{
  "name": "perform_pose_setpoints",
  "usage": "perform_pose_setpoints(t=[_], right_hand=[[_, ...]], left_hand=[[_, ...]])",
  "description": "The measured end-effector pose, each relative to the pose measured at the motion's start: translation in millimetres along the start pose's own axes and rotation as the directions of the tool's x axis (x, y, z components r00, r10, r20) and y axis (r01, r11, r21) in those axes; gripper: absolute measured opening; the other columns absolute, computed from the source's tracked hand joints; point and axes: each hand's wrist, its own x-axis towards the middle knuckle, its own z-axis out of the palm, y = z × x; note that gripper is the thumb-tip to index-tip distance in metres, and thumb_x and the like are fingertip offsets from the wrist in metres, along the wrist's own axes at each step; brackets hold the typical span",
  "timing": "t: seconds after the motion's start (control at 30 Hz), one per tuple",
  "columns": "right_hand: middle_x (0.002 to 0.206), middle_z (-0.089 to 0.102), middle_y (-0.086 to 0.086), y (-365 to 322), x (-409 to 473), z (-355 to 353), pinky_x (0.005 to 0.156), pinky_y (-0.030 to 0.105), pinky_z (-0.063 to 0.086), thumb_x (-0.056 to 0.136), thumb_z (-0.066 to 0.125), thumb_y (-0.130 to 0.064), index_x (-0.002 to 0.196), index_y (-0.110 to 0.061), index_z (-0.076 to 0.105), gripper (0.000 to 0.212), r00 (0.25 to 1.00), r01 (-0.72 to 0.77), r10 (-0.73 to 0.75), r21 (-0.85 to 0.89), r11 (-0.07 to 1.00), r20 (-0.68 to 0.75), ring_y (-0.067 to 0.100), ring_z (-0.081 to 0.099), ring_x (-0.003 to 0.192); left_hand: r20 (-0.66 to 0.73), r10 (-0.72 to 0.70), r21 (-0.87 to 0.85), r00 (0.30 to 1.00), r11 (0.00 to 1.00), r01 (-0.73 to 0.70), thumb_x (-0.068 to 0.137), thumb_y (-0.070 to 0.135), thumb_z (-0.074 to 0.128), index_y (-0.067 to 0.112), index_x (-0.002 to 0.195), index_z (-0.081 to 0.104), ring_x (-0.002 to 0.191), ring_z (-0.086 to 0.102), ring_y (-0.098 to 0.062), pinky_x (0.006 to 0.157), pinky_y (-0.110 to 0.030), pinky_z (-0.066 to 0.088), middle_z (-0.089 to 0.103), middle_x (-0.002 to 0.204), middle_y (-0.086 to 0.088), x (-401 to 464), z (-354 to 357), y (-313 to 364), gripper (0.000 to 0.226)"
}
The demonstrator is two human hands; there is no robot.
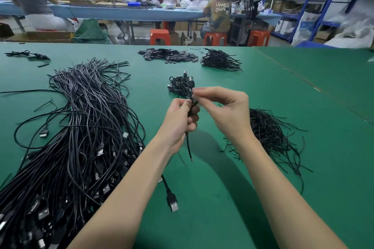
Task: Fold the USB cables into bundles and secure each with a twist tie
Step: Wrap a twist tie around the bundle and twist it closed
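Left hand (181,119) grips folded cable (190,107) upright above table (222,198), keeps loops together. Right hand (226,107) fingertips pinch top, probably twisting tie. Tie pile (271,135) right, loose cables (81,127) left, handy.

The left hand (180,119) hides most of the folded cable (191,95) it grips; the cable heap (66,143) to its left runs off the frame's edge.
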Motion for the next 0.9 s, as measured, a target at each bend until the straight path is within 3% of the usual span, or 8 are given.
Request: perform_pose_setpoints(t=[0.1,0.27,0.5,0.63,0.77,0.9], right_hand=[[0.094,0.079,-0.002,-6,5,6,0.082,0.023,0.057,0.082,0.079,0.001,0.091,-0.011,0.080,0.015,0.996,0.032,-0.025,0.081,0.996,-0.081,0.013,0.076,0.090],[0.092,0.069,-0.024,0,-4,5,0.086,0.020,0.052,0.077,0.083,0.000,0.090,-0.011,0.082,0.016,0.990,0.139,-0.141,-0.185,0.973,0.003,0.016,0.069,0.100],[0.089,0.073,-0.009,1,0,-7,0.087,0.014,0.049,0.079,0.083,-0.002,0.085,-0.014,0.082,0.013,0.982,0.166,-0.135,-0.276,0.947,0.130,0.008,0.069,0.102],[0.101,0.076,0.002,1,1,-16,0.091,0.016,0.048,0.078,0.083,-0.002,0.082,-0.014,0.082,0.013,0.990,0.079,-0.044,-0.265,0.961,0.134,0.003,0.070,0.099],[0.109,0.075,-0.001,0,1,-20,0.100,0.025,0.049,0.080,0.083,-0.006,0.085,-0.016,0.082,0.011,0.980,0.016,0.032,-0.233,0.972,0.198,0.003,0.069,0.105],[0.099,0.077,-0.004,2,2,-17,0.103,0.032,0.049,0.081,0.082,-0.006,0.085,-0.016,0.081,0.011,0.975,-0.027,0.062,-0.161,0.987,0.213,0.006,0.066,0.115]], left_hand=[[0.026,0.000,0.114,1.000,0.993,-0.003,0.108,0.015,0.039,0.015,0.091,0.040,0.045,0.033,-0.004,0.038,-0.015,0.023,0.052,0.064,0.004,-2,3,-2,0.017],[0.094,0.025,0.173,0.995,0.984,-0.041,0.107,0.015,0.039,0.013,0.102,0.041,0.048,0.030,-0.005,0.039,-0.016,0.022,0.043,0.052,0.015,-3,4,0,0.006],[0.033,0.022,0.107,0.999,0.994,-0.025,0.107,0.012,0.038,0.013,0.090,0.038,0.052,0.029,-0.008,0.038,-0.015,0.020,0.039,0.065,0.003,-3,-1,6,0.017],[0.056,0.008,0.047,0.998,0.999,-0.010,0.107,0.012,0.035,0.014,0.086,0.035,0.051,0.031,-0.010,0.038,-0.016,0.018,0.046,0.068,-0.004,-1,-1,7,0.021],[0.054,0.032,0.095,0.998,0.995,-0.037,0.107,0.019,0.039,0.015,0.086,0.034,0.049,0.031,-0.009,0.040,-0.016,0.019,0.048,0.061,0.001,-1,-2,4,0.023],[0.012,0.038,0.080,0.999,0.996,-0.039,0.107,0.015,0.036,0.013,0.091,0.036,0.050,0.031,-0.009,0.038,-0.016,0.020,0.047,0.066,-0.001,1,-3,2,0.016]])
